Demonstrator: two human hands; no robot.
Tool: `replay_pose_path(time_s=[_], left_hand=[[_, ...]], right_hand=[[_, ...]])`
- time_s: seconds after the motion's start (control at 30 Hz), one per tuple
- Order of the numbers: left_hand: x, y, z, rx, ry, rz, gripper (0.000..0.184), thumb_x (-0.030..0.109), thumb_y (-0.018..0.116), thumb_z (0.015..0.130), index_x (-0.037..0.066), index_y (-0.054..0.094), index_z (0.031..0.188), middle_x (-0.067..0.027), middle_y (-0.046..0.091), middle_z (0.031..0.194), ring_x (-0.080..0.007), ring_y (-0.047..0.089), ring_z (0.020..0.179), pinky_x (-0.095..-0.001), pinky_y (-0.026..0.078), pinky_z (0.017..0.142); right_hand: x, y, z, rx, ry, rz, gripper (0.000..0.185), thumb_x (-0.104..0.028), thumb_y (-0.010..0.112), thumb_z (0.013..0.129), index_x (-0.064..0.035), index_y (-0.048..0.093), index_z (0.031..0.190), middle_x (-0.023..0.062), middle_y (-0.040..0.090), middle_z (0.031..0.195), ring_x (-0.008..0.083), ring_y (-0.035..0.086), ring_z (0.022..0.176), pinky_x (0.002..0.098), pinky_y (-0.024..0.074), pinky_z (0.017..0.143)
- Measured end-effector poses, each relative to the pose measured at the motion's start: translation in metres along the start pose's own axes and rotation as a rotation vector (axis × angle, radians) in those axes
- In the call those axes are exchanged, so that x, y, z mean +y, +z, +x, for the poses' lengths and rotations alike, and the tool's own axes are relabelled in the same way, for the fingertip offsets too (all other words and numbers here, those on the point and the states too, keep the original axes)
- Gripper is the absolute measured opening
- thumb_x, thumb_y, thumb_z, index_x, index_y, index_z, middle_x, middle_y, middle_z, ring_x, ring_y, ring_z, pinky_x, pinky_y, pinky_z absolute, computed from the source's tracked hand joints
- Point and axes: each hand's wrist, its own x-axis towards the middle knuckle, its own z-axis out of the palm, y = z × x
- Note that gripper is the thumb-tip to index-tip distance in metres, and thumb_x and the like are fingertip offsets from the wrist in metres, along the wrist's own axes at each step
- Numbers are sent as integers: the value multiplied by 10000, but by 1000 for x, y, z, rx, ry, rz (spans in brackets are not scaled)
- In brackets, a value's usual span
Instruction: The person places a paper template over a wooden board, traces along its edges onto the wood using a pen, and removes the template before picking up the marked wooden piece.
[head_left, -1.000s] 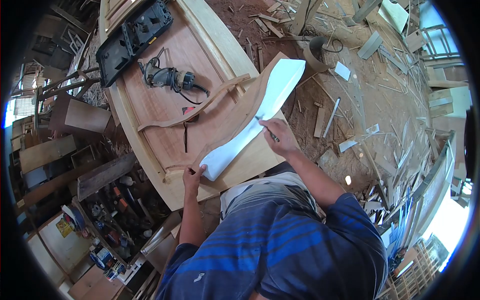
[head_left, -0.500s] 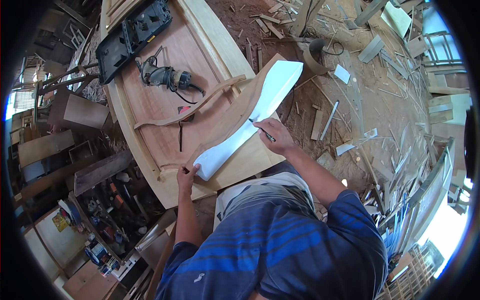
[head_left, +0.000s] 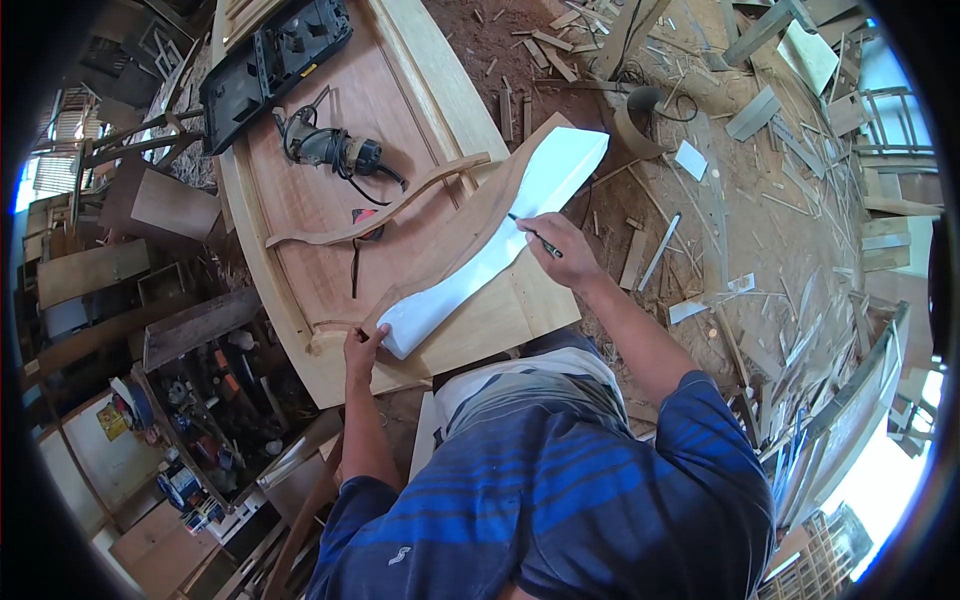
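A white curved template (head_left: 455,297) lies on a brown wooden board (head_left: 455,235), leaving a strip of the board showing along its upper left side. My left hand (head_left: 362,352) grips the template's near end, its thumb on top and its other fingers partly hidden. A dark pen (head_left: 541,241) is pinched in my right hand (head_left: 568,252). Its tip touches the template's curved edge around mid-length, where it meets the board.
Beneath is a panelled wooden door (head_left: 320,210), bearing a curved wooden strip (head_left: 400,205), a corded power tool (head_left: 335,152), a red-and-black tape measure (head_left: 366,222) and an open black case (head_left: 275,70). Offcuts litter the ground at right. A tool box (head_left: 215,385) stands left.
My right hand has moved the pen tip a short way along the template's curved edge, toward its far end. My left hand keeps its hold on the near end. The view has shifted slightly.
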Motion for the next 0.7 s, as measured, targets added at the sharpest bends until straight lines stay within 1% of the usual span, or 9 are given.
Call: replay_pose_path(time_s=[0.1, 0.2, 0.3, 0.4, 0.5, 0.53, 0.63, 0.7], left_hand=[[-3, -2, 4, 3, -2, 10, 424, 315, 951, 779, 79, 643, 950, 37, 587, 781, -83, 523, 683, -272, 437, 628], [-1, 0, 0, -1, 1, 6, 427, 320, 947, 784, 75, 644, 959, 32, 592, 784, -86, 533, 683, -273, 443, 627], [3, 2, 1, 2, -1, -13, 428, 321, 944, 790, 72, 642, 964, 22, 603, 789, -90, 545, 681, -272, 451, 624], [-1, 0, 0, 16, 1, 20, 429, 318, 940, 794, 66, 642, 973, 10, 618, 798, -97, 557, 676, -271, 459, 620], [4, 2, -2, 22, 3, -1, 431, 313, 938, 796, 60, 643, 981, 2, 624, 800, -104, 564, 668, -272, 463, 618], [5, 3, -3, 23, -2, -24, 431, 312, 938, 797, 58, 643, 982, 0, 624, 799, -106, 566, 665, -273, 464, 617], [-1, 0, 3, 10, -10, 41, 430, 305, 937, 798, 56, 642, 987, -6, 628, 805, -112, 576, 669, -274, 469, 619], [-1, 2, -1, 22, -10, -5, 431, 307, 941, 794, 61, 637, 975, 1, 617, 801, -108, 561, 664, -275, 461, 615]], right_hand=[[14, -5, 7, 46, -19, -11, 240, -127, 643, 974, -61, 728, 1189, 151, 714, 1081, 323, 684, 1019, 418, 552, 906], [14, -9, 13, 18, 1, -38, 249, -128, 638, 976, -59, 722, 1200, 149, 715, 1090, 317, 681, 1026, 411, 548, 911], [10, -10, 9, -100, -28, 22, 244, -130, 630, 983, -61, 722, 1198, 148, 717, 1090, 317, 681, 1022, 411, 546, 914], [12, -21, 26, -34, 63, 64, 250, -129, 626, 987, -64, 725, 1207, 139, 722, 1096, 314, 682, 1022, 403, 544, 922], [7, -23, 20, -127, 26, 31, 252, -139, 621, 993, -63, 729, 1208, 136, 725, 1105, 304, 679, 1045, 401, 538, 940], [8, -24, 21, -116, 32, 27, 252, -136, 621, 992, -61, 729, 1207, 135, 726, 1106, 302, 680, 1047, 400, 539, 941], [12, -27, 27, -80, 45, 32, 247, -132, 623, 990, -55, 730, 1198, 136, 728, 1105, 298, 684, 1051, 398, 542, 942], [18, -30, 36, -36, 44, 58, 240, -132, 625, 989, -46, 731, 1187, 141, 730, 1101, 298, 687, 1052, 398, 544, 942]])
